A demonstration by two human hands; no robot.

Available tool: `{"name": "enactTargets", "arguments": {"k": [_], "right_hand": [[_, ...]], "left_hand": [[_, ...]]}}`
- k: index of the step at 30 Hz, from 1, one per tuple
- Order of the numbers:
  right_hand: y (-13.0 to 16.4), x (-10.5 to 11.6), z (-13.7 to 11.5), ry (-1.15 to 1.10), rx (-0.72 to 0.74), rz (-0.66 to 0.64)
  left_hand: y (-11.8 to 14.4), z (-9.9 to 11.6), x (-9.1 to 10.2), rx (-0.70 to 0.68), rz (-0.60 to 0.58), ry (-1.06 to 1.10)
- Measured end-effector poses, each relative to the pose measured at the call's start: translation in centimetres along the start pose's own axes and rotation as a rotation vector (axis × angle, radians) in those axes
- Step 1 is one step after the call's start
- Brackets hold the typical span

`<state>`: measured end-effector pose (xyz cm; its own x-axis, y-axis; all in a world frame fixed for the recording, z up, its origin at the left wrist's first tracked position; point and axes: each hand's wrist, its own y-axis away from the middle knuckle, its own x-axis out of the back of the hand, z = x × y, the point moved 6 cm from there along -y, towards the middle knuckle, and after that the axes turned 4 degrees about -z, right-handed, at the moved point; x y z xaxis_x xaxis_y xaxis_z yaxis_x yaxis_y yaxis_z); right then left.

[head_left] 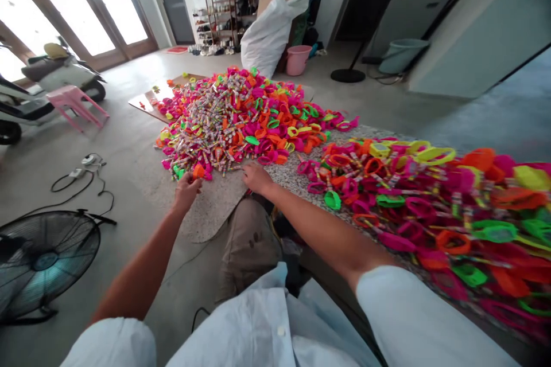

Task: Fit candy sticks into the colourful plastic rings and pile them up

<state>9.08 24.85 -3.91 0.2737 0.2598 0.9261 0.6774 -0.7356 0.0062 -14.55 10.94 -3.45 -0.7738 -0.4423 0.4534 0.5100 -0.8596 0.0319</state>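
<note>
A big heap of small neon plastic pieces (241, 120), pink, orange, green and yellow, lies on a speckled mat (215, 200) on the floor. My left hand (187, 190) is at the heap's near edge, fingers closed on a small orange piece (198, 171). My right hand (257, 178) rests palm down at the heap's near edge, fingertips among the pieces; whether it holds one is hidden. A second spread of larger neon loops (430, 200) runs along my right arm to the right edge of view.
A black floor fan (43, 258) stands at the left, with a cable and charger (81, 175) beyond it. A pink stool (75, 103) and a scooter (51, 74) are at far left. A white sack (269, 34), pink bucket (298, 59) and fan base (348, 75) stand behind the heap.
</note>
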Motion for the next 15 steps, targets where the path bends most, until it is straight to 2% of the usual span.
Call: {"name": "enactTargets", "arguments": {"k": [4,7,11,14,15], "right_hand": [[-3.6,-2.5,-2.6,0.006,-0.021,-0.047],[-4.2,-3.3,-3.4,0.003,-0.016,-0.073],[-2.5,-2.7,-3.2,-0.043,-0.037,-0.045],[0.4,-0.9,-2.9,-0.100,-0.072,0.042],[1.7,0.0,-2.8,-0.182,-0.095,0.078]], "left_hand": [[4.9,-1.8,0.9,0.066,-0.043,0.180],[7.5,-2.6,0.9,0.102,-0.065,0.339],[9.2,-2.1,0.0,-0.002,-0.079,0.344],[10.3,0.2,-1.2,-0.173,-0.118,0.252],[10.8,1.3,-1.8,-0.242,-0.145,0.206]]}}
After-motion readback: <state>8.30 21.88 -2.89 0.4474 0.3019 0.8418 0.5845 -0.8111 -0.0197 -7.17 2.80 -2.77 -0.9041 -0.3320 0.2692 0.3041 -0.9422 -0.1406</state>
